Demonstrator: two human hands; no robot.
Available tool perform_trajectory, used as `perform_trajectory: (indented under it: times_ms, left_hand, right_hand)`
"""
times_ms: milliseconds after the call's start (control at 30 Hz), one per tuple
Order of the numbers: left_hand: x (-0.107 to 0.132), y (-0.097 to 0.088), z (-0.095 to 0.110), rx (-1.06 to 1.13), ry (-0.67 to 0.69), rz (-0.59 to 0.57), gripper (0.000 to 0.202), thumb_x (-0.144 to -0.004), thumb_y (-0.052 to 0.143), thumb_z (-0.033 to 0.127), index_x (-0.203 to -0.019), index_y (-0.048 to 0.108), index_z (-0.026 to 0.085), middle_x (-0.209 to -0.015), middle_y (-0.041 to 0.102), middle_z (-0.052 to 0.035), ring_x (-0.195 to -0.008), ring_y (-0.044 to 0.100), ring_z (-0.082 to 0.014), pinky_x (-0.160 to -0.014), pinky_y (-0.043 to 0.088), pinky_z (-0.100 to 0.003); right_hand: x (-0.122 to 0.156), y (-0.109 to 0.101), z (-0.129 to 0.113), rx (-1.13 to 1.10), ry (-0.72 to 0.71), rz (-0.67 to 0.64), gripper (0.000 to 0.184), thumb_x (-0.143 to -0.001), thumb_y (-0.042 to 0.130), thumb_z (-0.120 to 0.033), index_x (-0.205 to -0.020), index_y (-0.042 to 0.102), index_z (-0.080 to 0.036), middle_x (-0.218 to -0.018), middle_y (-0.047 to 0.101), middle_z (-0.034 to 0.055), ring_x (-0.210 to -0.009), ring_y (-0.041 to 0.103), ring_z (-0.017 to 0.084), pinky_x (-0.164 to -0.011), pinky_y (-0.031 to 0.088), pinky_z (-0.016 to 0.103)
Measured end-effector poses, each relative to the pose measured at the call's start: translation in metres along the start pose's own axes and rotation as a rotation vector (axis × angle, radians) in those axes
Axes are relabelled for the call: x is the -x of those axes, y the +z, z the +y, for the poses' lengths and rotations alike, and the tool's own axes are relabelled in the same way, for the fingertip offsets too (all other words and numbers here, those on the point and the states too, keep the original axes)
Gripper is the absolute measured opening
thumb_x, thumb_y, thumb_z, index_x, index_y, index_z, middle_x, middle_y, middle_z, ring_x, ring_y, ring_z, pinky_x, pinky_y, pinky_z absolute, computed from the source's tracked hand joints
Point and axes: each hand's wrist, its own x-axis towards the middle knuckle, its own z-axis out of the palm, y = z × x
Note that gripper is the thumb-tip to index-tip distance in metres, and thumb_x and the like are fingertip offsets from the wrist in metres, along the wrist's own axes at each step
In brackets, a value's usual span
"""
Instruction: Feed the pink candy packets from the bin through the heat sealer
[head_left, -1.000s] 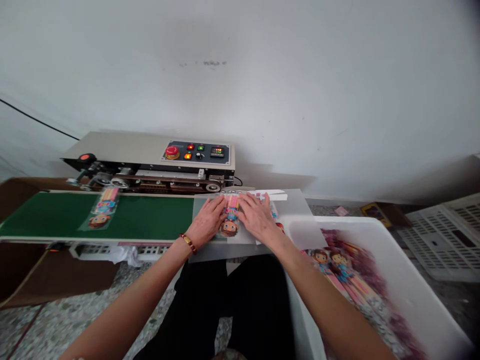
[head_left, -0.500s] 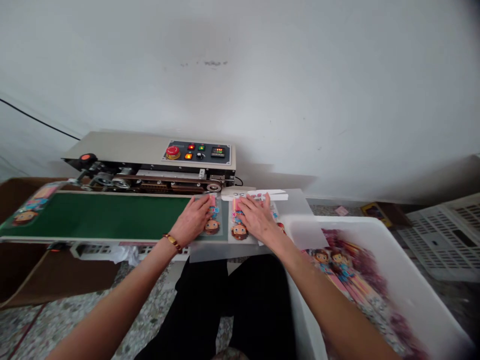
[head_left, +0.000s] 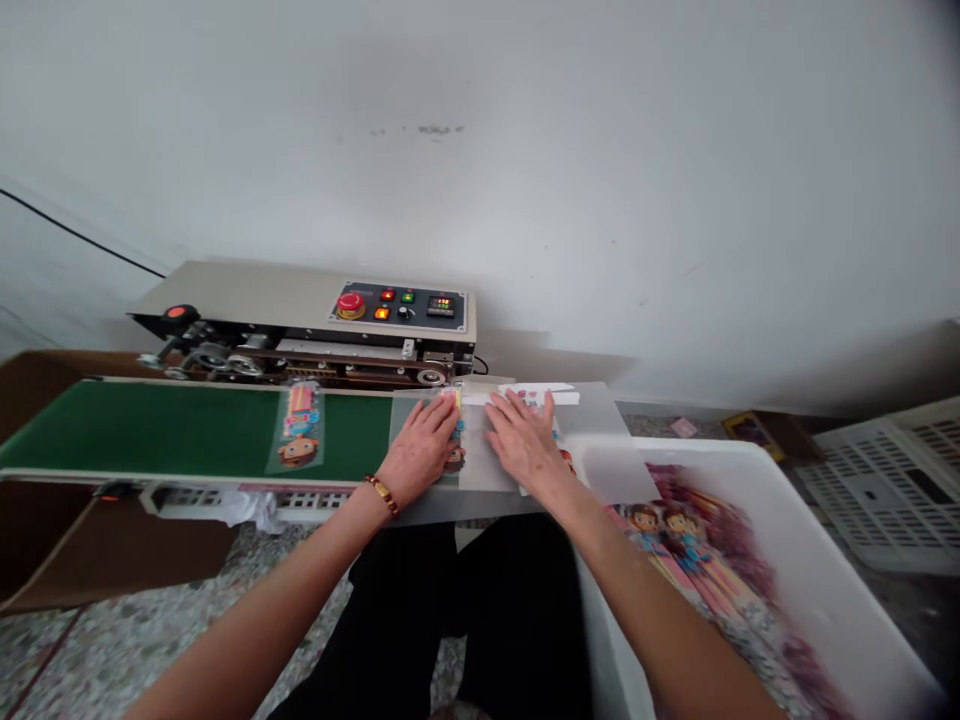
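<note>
My left hand [head_left: 420,445] lies flat, fingers stretched out, over a clear packet with a cartoon figure [head_left: 455,458] at the belt's right end. Much of that packet is hidden under the fingers. To its right, my right hand [head_left: 521,437] rests with fingers apart on white printed paper [head_left: 564,397] and the pale plate [head_left: 476,455]. Another clear cartoon packet [head_left: 300,430] lies on the green conveyor belt [head_left: 187,425], left of my hands. Behind the belt stands a band sealing machine [head_left: 315,295] with lit buttons.
A white bin [head_left: 750,455] at my right holds several cartoon packets [head_left: 675,530]. Beyond it is a white perforated crate [head_left: 877,490]. An open cardboard box [head_left: 150,545] sits below the belt's left end. A wall [head_left: 525,200] rises behind the machine.
One packet has travelled left along the belt from my left hand. The packet by my right hand has shifted left under my left hand. The packet at the far left end is gone.
</note>
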Motion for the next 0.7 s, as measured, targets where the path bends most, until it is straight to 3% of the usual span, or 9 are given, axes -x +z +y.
perform_trajectory:
  times_ms: [133,333,433,533,700]
  left_hand:
    - [0.012,-0.004,-0.023,0.004,-0.05,-0.004,0.046,-0.099,0.043,0.023,-0.143,0.049,0.013,-0.157,0.046,-0.0167,-0.15,0.039,-0.0289,-0.123,0.034,-0.054]
    - [0.052,-0.032,-0.086,0.011,-0.098,-0.019,0.046,-0.099,0.038,0.03,-0.142,0.05,0.018,-0.158,0.045,-0.0157,-0.149,0.04,-0.0291,-0.123,0.036,-0.053]
    - [0.066,-0.044,-0.105,-0.071,-0.192,0.04,0.043,-0.097,0.038,0.03,-0.135,0.057,0.022,-0.152,0.053,-0.0154,-0.142,0.049,-0.0342,-0.124,0.028,-0.06]
    - [0.065,-0.047,-0.093,-0.129,-0.257,0.123,0.039,-0.099,0.041,0.032,-0.132,0.058,0.021,-0.145,0.06,-0.0147,-0.134,0.057,-0.0337,-0.125,0.02,-0.063]
    - [0.034,-0.026,-0.021,-0.014,-0.086,0.142,0.035,-0.103,0.038,0.026,-0.13,0.06,0.018,-0.133,0.068,-0.0137,-0.128,0.062,-0.0247,-0.125,0.027,-0.056]
  right_hand:
    - [0.009,0.004,0.012,0.0,-0.007,-0.014,0.032,-0.102,0.048,-0.024,-0.128,0.066,-0.022,-0.151,0.056,0.0123,-0.143,0.044,0.034,-0.118,0.007,0.076]
    - [0.019,0.012,0.023,-0.027,0.148,0.057,0.041,-0.104,0.041,-0.026,-0.14,0.059,-0.018,-0.156,0.05,0.0143,-0.146,0.04,0.035,-0.117,0.002,0.08]
    - [0.02,0.012,0.021,-0.01,0.153,0.009,0.041,-0.103,0.041,-0.024,-0.14,0.059,-0.021,-0.156,0.05,0.0125,-0.146,0.04,0.036,-0.119,0.002,0.076]
    - [0.007,0.015,0.001,-0.025,0.122,-0.023,0.043,-0.103,0.04,-0.023,-0.142,0.058,-0.022,-0.157,0.049,0.0125,-0.146,0.039,0.035,-0.12,0.002,0.075]
    - [-0.017,0.02,-0.032,-0.174,0.185,-0.009,0.045,-0.103,0.036,-0.021,-0.146,0.051,-0.017,-0.158,0.046,0.0162,-0.145,0.041,0.034,-0.115,0.006,0.081]
